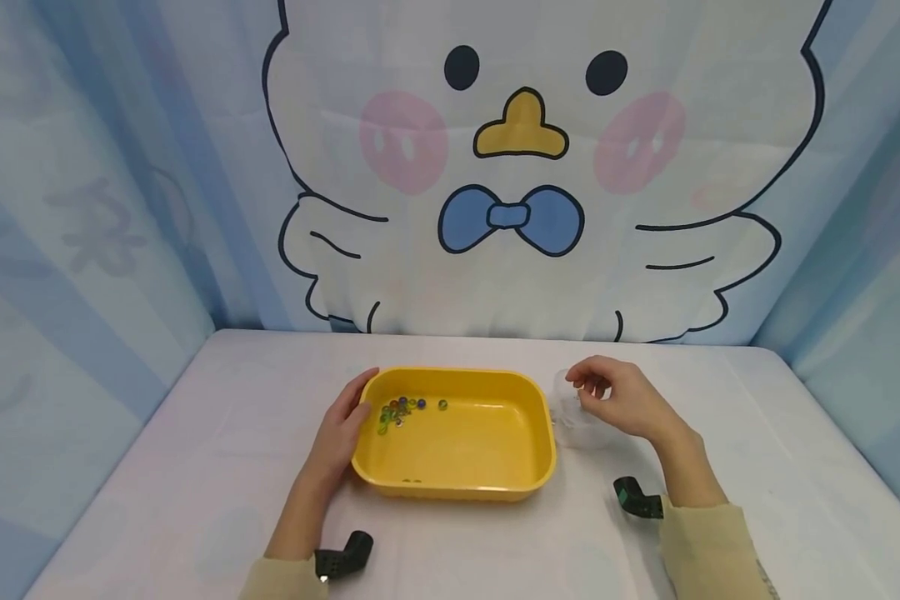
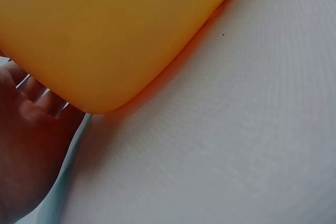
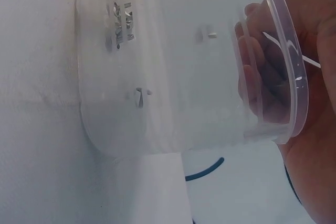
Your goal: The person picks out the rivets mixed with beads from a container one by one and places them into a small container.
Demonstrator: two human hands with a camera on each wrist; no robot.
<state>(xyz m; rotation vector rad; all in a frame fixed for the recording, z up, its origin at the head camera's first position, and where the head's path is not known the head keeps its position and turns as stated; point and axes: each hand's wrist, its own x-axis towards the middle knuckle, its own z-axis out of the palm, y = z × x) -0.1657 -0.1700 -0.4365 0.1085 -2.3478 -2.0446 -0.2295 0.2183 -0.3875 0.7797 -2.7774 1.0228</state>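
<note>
A yellow tray (image 1: 461, 467) stands on the table, with several glass marbles (image 1: 396, 408) at its back left. My left hand (image 1: 345, 425) holds the tray's left end, thumb at the rim; in the left wrist view its fingers (image 2: 37, 90) lie along the outer wall. Right of the tray stands a clear plastic tub (image 1: 581, 429). Over its mouth, my right hand (image 1: 626, 398) has curled fingers, with thumb and fingertips close together. In the right wrist view these fingers show through the tub wall (image 3: 173, 77), and a thin white strip (image 3: 286, 47) runs between them.
A white cloth (image 1: 217, 467) covers the table. Behind it hangs a curtain (image 1: 510, 292) printed with a cartoon bird, and more curtain encloses both sides. Each wrist wears a black camera, the left one (image 1: 345, 557) in front of the tray.
</note>
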